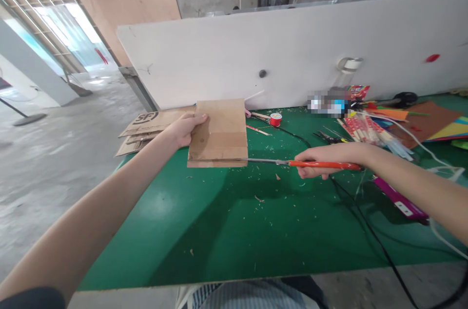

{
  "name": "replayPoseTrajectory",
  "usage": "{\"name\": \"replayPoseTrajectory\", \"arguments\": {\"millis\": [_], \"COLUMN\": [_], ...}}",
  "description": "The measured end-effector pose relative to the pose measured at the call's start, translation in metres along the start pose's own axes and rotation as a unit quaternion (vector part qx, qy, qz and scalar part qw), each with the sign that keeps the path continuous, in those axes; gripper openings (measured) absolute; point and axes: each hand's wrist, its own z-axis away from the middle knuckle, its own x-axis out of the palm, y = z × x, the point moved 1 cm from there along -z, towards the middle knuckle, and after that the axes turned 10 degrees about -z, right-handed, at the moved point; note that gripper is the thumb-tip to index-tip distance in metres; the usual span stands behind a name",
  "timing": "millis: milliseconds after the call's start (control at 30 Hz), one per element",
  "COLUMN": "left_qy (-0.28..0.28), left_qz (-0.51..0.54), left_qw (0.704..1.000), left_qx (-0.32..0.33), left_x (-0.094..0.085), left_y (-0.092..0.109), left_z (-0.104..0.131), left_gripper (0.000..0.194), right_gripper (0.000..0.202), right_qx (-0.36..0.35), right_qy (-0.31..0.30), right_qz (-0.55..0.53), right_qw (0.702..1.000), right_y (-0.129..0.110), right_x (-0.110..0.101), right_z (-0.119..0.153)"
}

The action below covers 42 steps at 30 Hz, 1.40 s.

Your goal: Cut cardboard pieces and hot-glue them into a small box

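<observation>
A flat brown cardboard piece (221,126) is held up over the green table, its lower edge toward me. My left hand (187,128) grips it by the left edge, thumb on the front face. In my right hand (320,160) are scissors with red-orange handles (329,165), fingers wrapped round them. The scissors point left, and their blades meet the cardboard near its lower right edge, with part of the blades hidden at the cardboard.
More cardboard with SF print (157,121) lies at the table's back left. A red thread spool (276,119), pliers (327,138), wrapped sticks (369,133) and coloured sheets (431,121) sit further right. A purple box (400,199) and black cable (365,223) are near my right arm.
</observation>
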Motion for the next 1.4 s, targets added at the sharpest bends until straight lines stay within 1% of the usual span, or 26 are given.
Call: {"name": "replayPoseTrajectory", "arguments": {"millis": [100, 300, 500, 600, 700, 800, 967, 1067, 1233, 1400], "left_qy": [0.001, -0.015, -0.002, 0.006, 0.01, -0.009, -0.03, -0.029, -0.025, -0.02], "left_qz": [-0.006, 0.005, 0.002, -0.002, -0.002, -0.008, -0.021, -0.018, -0.005, 0.002], "left_qw": [1.0, 1.0, 1.0, 1.0, 0.999, 0.999, 0.998, 0.998, 0.999, 0.998], "left_qx": [-0.001, -0.007, 0.018, 0.026, 0.036, 0.041, 0.049, 0.05, 0.046, 0.057], "left_x": [0.003, 0.011, 0.011, 0.012, 0.012, 0.013, 0.011, 0.008, 0.005, 0.002], "left_y": [0.002, 0.009, 0.01, 0.01, 0.011, 0.01, 0.007, 0.005, 0.002, 0.002], "left_z": [0.002, 0.009, 0.012, 0.014, 0.016, 0.015, 0.012, 0.012, 0.013, 0.017], "left_gripper": [0.018, 0.007, 0.006, 0.006, 0.006, 0.008, 0.012, 0.012, 0.012, 0.011], "right_gripper": [0.041, 0.047, 0.047, 0.049, 0.051, 0.053, 0.057, 0.06, 0.061, 0.062], "right_qx": [0.01, -0.008, -0.01, -0.003, 0.001, 0.0, 0.008, 0.0, -0.038, -0.024], "right_qy": [-0.001, -0.008, -0.012, 0.0, 0.026, 0.039, 0.033, 0.054, 0.079, 0.087], "right_qz": [0.028, 0.055, 0.072, 0.089, 0.109, 0.129, 0.134, 0.164, 0.233, 0.238], "right_qw": [1.0, 0.998, 0.997, 0.996, 0.994, 0.991, 0.99, 0.985, 0.968, 0.967], "right_y": [-0.003, 0.0, 0.003, 0.001, 0.0, -0.001, -0.002, -0.001, 0.001, -0.002], "right_x": [0.0, -0.001, 0.001, 0.001, 0.0, -0.002, 0.0, 0.002, 0.006, 0.012], "right_z": [0.001, -0.003, -0.003, -0.001, -0.001, -0.001, -0.003, -0.005, -0.009, -0.008]}}
